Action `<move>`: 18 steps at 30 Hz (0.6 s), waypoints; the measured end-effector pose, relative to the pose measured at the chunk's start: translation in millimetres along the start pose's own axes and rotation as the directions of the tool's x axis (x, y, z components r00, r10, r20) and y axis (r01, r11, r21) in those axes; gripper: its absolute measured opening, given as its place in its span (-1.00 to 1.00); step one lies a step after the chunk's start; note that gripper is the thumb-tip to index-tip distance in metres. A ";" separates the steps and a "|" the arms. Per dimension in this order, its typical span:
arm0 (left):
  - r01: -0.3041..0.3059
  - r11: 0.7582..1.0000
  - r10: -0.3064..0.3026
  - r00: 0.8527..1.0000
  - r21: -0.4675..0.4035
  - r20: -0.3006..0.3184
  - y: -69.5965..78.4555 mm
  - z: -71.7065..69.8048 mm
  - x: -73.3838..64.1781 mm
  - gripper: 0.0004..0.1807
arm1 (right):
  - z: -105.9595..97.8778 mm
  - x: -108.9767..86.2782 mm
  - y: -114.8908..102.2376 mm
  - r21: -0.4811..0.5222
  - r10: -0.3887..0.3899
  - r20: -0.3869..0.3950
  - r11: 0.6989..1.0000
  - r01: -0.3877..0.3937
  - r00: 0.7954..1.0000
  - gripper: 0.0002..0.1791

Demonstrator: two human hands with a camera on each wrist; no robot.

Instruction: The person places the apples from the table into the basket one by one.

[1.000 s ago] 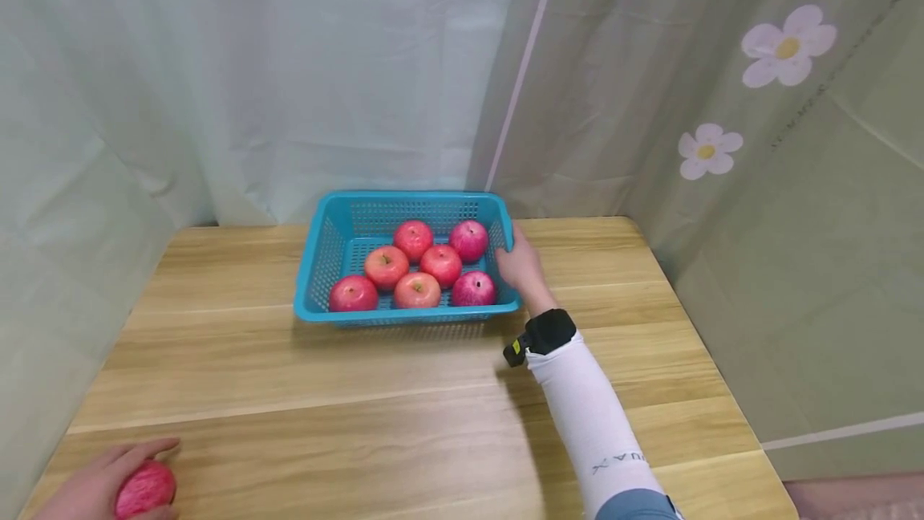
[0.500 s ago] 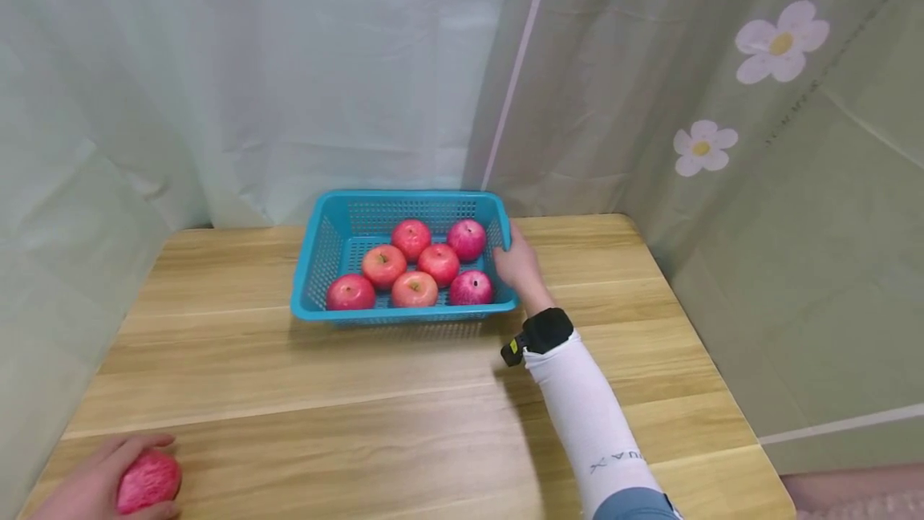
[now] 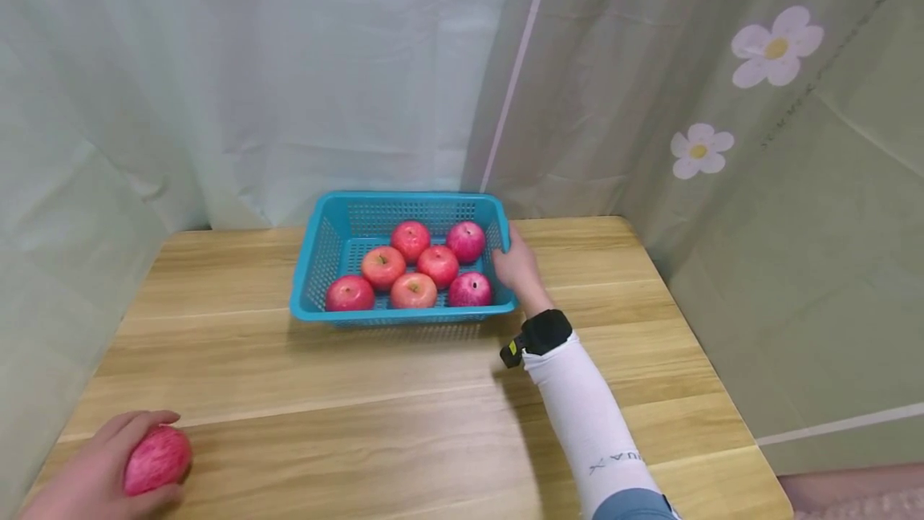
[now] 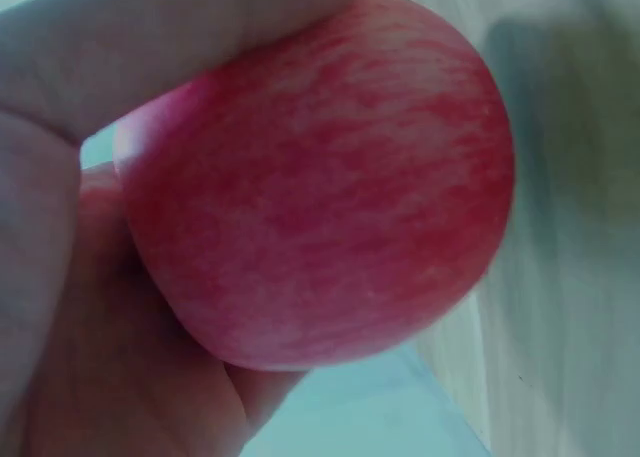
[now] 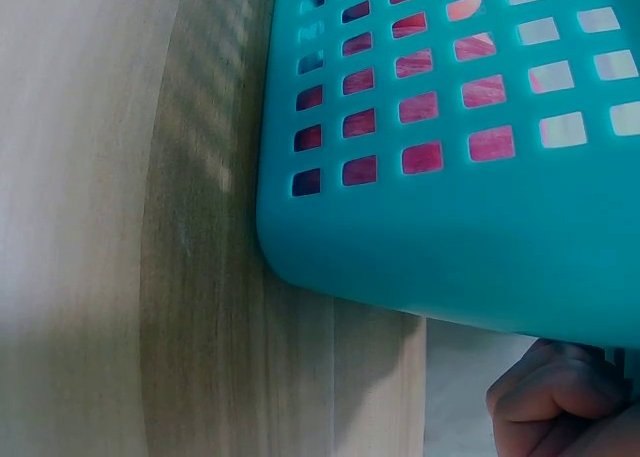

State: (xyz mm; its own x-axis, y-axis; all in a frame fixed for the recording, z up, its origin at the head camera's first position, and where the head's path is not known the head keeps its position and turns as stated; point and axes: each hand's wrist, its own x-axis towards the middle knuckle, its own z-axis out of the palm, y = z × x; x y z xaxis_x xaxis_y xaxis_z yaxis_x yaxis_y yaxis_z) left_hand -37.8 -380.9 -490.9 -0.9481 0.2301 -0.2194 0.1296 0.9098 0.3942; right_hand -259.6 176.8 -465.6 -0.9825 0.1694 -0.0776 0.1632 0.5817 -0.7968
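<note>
At the lower left of the head view, my left hand [image 3: 101,468] grips a red apple [image 3: 159,460] between thumb and fingers. In the left wrist view that apple [image 4: 320,197] shows streaked red skin, with a finger laid over its top. A blue plastic basket [image 3: 310,255] with perforated walls stands at the back of the table, several apples [image 3: 414,290] inside it. My right hand [image 3: 518,267] holds the basket's right rim, thumb on the inner side. Curled fingers [image 5: 560,392] show below the basket wall [image 5: 450,247] in the right wrist view.
The wooden table [image 3: 303,392] lies under both hands, its back edge close to a pale curtain [image 3: 346,87]. A green-grey curtain [image 3: 801,263] with white flowers rises along the right side. A black wrist camera [image 3: 546,333] sits on the right wrist.
The left hand has moved slightly up and to the right in the head view, carrying the apple with it. My right hand stays on the basket rim.
</note>
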 end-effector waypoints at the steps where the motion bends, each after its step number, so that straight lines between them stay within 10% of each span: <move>1: -0.025 1.000 0.025 0.999 -0.002 -0.034 1.1 -0.8 1.6 0.04 | -0.2 0.2 -0.1 0.002 0.003 0.000 1.000 -0.003 1.000 -0.29; 5: -0.127 0.992 0.127 0.976 0.008 -0.175 14.9 -9.1 13.5 -0.01 | -1.5 1.4 -0.3 0.006 -0.003 -0.012 1.000 0.003 1.000 -0.30; 9: -0.262 0.965 0.260 0.920 0.034 -0.293 31.3 -19.8 31.3 -0.08 | -2.8 2.6 -0.7 0.011 -0.002 -0.015 1.000 0.002 1.000 -0.28; 18: -0.432 0.896 0.439 0.824 0.102 -0.359 73.3 -54.4 77.8 -0.09 | 1.8 3.0 3.1 -0.010 -0.007 -0.016 1.000 0.007 1.000 -0.31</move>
State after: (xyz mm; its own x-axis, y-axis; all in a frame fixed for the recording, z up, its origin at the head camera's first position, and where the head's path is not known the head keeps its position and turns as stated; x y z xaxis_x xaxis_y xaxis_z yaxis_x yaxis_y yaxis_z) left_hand -117.9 -315.1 -430.5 -0.8285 0.4649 0.3122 0.5558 0.7509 0.3567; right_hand -262.2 177.7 -469.3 -0.9820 0.1779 -0.0629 0.1577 0.5905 -0.7915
